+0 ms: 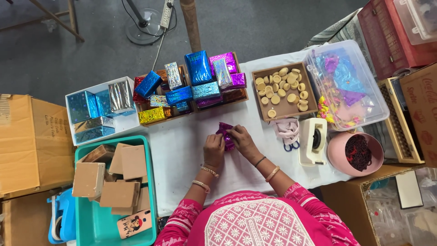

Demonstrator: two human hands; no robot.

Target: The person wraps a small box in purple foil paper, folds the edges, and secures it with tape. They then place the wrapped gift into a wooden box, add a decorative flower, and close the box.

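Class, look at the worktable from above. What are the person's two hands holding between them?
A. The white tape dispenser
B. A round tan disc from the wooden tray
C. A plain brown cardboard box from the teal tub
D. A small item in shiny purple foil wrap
D: the left hand and right hand meet on a small purple foil-wrapped item over the white tablecloth; the tape dispenser stands untouched.

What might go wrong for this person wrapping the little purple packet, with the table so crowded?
The shiny purple wrap, pinched between the left hand and right hand, may crease or tear. The stacked foil-wrapped boxes just beyond look loosely piled; a nudge might topple them. The pink bowl sits near the table's edge.
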